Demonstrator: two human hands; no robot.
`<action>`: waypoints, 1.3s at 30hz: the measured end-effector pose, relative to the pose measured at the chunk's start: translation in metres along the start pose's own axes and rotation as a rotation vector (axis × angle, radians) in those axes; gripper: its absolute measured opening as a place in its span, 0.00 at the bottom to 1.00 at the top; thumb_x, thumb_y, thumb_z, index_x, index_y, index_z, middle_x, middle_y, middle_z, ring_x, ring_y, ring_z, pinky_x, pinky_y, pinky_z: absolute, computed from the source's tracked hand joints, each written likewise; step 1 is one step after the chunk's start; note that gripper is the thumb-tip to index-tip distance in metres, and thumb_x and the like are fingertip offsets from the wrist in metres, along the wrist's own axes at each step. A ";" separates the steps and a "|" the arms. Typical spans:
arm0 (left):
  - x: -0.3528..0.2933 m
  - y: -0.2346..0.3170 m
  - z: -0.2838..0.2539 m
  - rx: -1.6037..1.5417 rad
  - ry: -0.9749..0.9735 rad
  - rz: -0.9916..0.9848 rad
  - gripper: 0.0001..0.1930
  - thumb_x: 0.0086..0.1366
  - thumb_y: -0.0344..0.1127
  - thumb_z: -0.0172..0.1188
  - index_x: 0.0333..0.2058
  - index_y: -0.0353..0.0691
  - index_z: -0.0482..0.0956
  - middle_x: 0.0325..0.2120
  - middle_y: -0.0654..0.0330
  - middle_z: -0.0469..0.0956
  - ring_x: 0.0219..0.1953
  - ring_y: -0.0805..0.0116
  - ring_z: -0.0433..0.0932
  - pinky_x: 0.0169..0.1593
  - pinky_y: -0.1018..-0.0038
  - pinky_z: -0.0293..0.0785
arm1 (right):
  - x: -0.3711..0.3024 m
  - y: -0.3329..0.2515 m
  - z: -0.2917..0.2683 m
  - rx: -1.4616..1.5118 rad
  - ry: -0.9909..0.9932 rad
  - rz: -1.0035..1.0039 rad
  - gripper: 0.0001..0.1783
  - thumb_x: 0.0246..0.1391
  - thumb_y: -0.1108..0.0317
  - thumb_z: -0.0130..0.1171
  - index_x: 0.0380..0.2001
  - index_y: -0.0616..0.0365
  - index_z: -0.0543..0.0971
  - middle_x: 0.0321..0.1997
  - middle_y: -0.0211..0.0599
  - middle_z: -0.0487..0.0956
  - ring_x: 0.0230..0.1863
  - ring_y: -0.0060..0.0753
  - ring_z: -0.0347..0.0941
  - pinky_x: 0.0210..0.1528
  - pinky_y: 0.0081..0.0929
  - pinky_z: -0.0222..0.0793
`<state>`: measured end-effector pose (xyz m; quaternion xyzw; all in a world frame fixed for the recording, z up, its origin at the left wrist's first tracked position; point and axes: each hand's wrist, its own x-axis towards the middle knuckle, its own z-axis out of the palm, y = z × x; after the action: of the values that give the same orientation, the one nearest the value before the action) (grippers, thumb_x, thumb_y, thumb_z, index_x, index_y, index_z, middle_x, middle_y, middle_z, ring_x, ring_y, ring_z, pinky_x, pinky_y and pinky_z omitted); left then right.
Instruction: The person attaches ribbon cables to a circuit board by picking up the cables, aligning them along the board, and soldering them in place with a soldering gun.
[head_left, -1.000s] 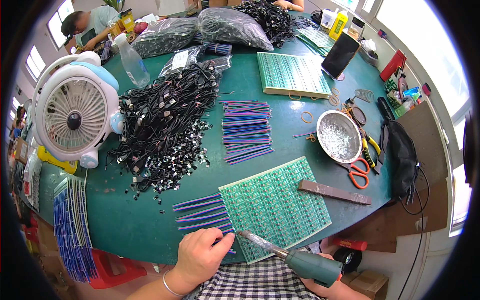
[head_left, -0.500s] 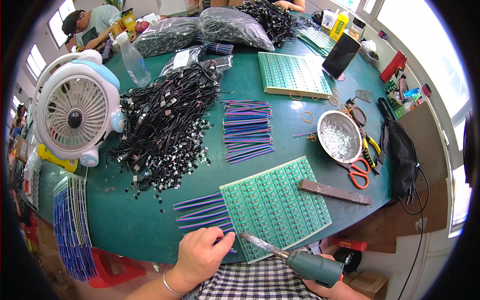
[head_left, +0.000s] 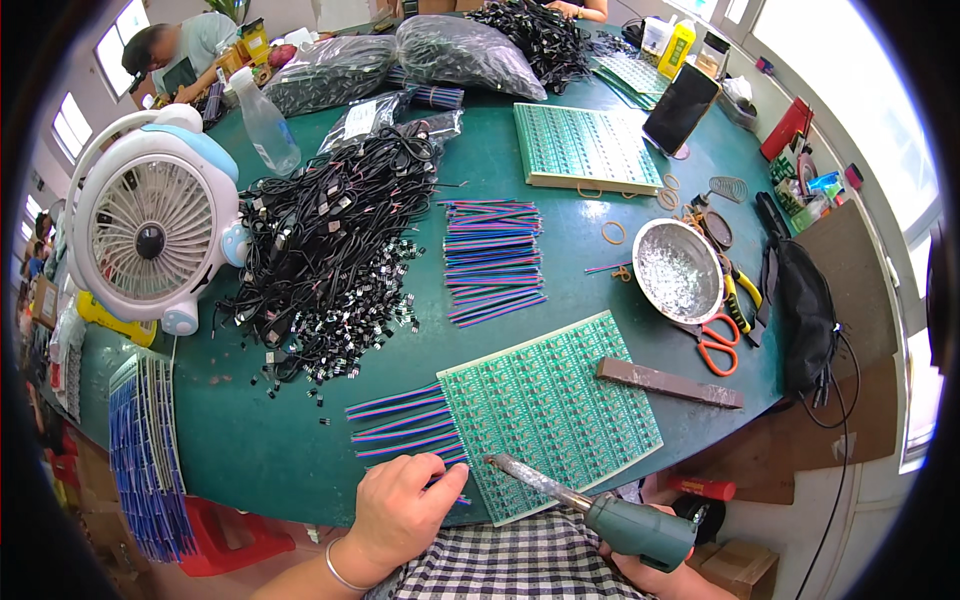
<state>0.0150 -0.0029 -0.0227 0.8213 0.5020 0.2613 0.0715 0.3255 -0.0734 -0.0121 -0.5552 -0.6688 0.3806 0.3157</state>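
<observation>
From where I stand, the left hand (head_left: 402,508) is down at the near left edge of a green circuit board panel (head_left: 550,405), fingers curled in, thumb and forefinger nearly together with a thin ribbon wire (head_left: 462,500) pinched between them. The right hand (head_left: 630,569) is wrapped around the green handle of a soldering iron (head_left: 640,532), partly hidden by it, so I can't tell how each finger sits. The iron's metal tip points over the panel, close to the left thumb; whether it touches the board I can't make out.

The panel lies on the green table (head_left: 280,440), just ahead of both hands, and a row of blue and pink wires (head_left: 400,424) runs out leftward from its edge, just past the left knuckles. A brown bar (head_left: 668,384) lies partly over its right side, ahead of the right hand. Farther out that way sit a metal bowl (head_left: 678,270) and orange-handled scissors (head_left: 718,347). Well ahead of the left hand there's a pile of loose wires (head_left: 493,262), with a tangled heap of black cables (head_left: 330,220) to its left
</observation>
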 end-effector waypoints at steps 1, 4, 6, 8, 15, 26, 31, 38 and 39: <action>0.000 0.000 0.000 -0.005 0.000 -0.001 0.10 0.55 0.34 0.67 0.38 0.47 0.86 0.30 0.66 0.73 0.28 0.69 0.76 0.27 0.70 0.72 | -0.001 0.001 -0.001 -0.010 -0.009 -0.002 0.19 0.54 0.72 0.70 0.48 0.63 0.80 0.47 0.45 0.82 0.48 0.45 0.80 0.50 0.36 0.74; 0.000 0.000 -0.001 -0.007 -0.004 -0.002 0.10 0.55 0.34 0.67 0.38 0.46 0.86 0.30 0.66 0.73 0.27 0.68 0.76 0.27 0.70 0.72 | 0.000 0.005 -0.001 0.017 -0.017 0.021 0.19 0.54 0.72 0.70 0.49 0.63 0.80 0.48 0.46 0.83 0.48 0.45 0.80 0.51 0.36 0.74; 0.000 0.000 -0.001 0.000 -0.021 -0.003 0.10 0.55 0.34 0.67 0.38 0.46 0.86 0.30 0.66 0.73 0.27 0.68 0.76 0.27 0.70 0.72 | 0.001 0.006 -0.001 0.039 -0.023 0.009 0.19 0.54 0.72 0.70 0.49 0.64 0.80 0.48 0.47 0.83 0.48 0.45 0.81 0.51 0.37 0.75; 0.000 0.001 -0.001 -0.009 -0.007 -0.001 0.11 0.55 0.34 0.67 0.38 0.46 0.86 0.30 0.66 0.73 0.27 0.68 0.76 0.27 0.69 0.72 | 0.002 0.005 -0.002 0.046 -0.036 -0.043 0.20 0.54 0.71 0.70 0.50 0.64 0.81 0.48 0.47 0.84 0.49 0.46 0.81 0.50 0.37 0.75; -0.001 0.001 0.000 -0.011 0.001 -0.009 0.11 0.55 0.34 0.68 0.38 0.46 0.86 0.30 0.66 0.73 0.27 0.67 0.76 0.27 0.69 0.72 | 0.002 0.011 -0.009 -0.020 -0.067 -0.129 0.22 0.56 0.67 0.67 0.52 0.65 0.78 0.43 0.43 0.84 0.43 0.39 0.81 0.47 0.35 0.76; 0.003 0.003 -0.006 -0.086 -0.027 -0.031 0.14 0.52 0.31 0.69 0.40 0.44 0.85 0.33 0.63 0.75 0.30 0.63 0.78 0.30 0.66 0.74 | 0.054 0.013 -0.072 0.313 0.728 -0.203 0.24 0.64 0.65 0.55 0.58 0.69 0.71 0.52 0.44 0.78 0.25 0.23 0.74 0.21 0.20 0.69; 0.005 0.001 -0.016 -0.230 -0.039 -0.079 0.16 0.52 0.27 0.68 0.42 0.40 0.83 0.37 0.57 0.76 0.34 0.58 0.79 0.35 0.64 0.77 | 0.099 0.032 -0.114 0.023 0.778 0.123 0.18 0.60 0.76 0.55 0.53 0.67 0.76 0.46 0.41 0.83 0.24 0.17 0.71 0.26 0.17 0.66; 0.011 0.005 -0.042 -0.108 -0.004 0.049 0.19 0.53 0.22 0.64 0.45 0.41 0.85 0.33 0.59 0.76 0.31 0.61 0.77 0.31 0.67 0.74 | 0.065 0.018 -0.092 0.221 0.700 -0.004 0.21 0.57 0.77 0.54 0.55 0.70 0.74 0.48 0.45 0.83 0.25 0.24 0.76 0.27 0.21 0.71; 0.010 0.008 -0.045 -0.069 -0.022 0.091 0.19 0.53 0.22 0.64 0.45 0.42 0.85 0.31 0.61 0.76 0.30 0.63 0.77 0.30 0.68 0.72 | 0.055 0.013 -0.085 0.325 0.648 -0.006 0.23 0.57 0.75 0.56 0.56 0.70 0.73 0.48 0.46 0.83 0.25 0.26 0.77 0.26 0.21 0.71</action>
<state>0.0026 -0.0042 0.0223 0.8431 0.4539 0.2727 0.0934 0.3940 -0.0044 0.0203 -0.5876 -0.4663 0.2854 0.5965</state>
